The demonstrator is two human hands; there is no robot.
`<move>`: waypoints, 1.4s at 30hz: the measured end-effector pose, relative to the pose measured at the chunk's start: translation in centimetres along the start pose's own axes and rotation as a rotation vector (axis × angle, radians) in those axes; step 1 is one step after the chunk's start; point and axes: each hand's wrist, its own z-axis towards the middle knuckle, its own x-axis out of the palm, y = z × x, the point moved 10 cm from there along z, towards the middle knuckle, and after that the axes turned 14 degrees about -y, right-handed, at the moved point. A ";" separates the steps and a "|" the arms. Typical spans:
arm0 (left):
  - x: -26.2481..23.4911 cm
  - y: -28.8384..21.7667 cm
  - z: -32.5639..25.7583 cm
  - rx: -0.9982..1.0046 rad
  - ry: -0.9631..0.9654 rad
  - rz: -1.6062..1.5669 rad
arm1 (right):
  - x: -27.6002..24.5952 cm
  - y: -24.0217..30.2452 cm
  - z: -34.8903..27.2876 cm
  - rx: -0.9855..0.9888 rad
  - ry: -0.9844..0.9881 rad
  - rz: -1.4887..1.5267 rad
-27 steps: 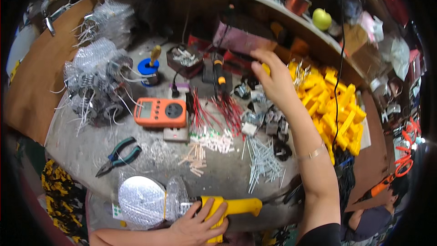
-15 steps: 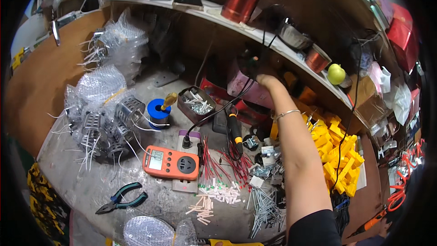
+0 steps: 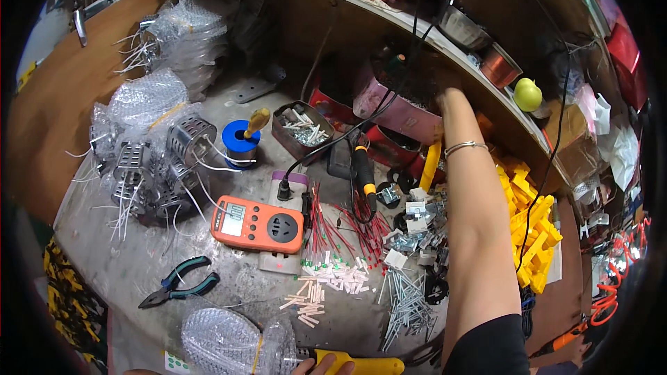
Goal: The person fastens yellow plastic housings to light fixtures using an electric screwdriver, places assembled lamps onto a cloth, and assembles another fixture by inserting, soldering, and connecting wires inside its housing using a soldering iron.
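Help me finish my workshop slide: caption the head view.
Left fingers on a yellow handle; right forearm stretched toward a pink box, hand hidden.

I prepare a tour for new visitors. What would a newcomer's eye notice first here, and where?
Probably the heap of bright yellow parts, at the right, beyond the right forearm. The orange meter near the middle also stands out, as do the bubble-wrapped metal pieces at the left. At the lower edge, the left hand touches a yellow handle.

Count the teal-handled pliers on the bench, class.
1. The pliers lie on the bench, left front, nearer the front than the orange meter. Others could be hidden.
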 end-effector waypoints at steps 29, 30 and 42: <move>-4.6 5.0 5.3 -0.319 0.032 -0.144 | -24.9 29.8 -44.2 0.036 0.803 0.340; -4.7 6.5 6.2 -0.325 0.031 -0.104 | -24.7 30.7 -44.0 0.040 0.801 0.339; 4.9 13.8 12.2 -0.162 0.134 0.193 | -25.1 32.3 -42.8 -0.146 0.897 0.113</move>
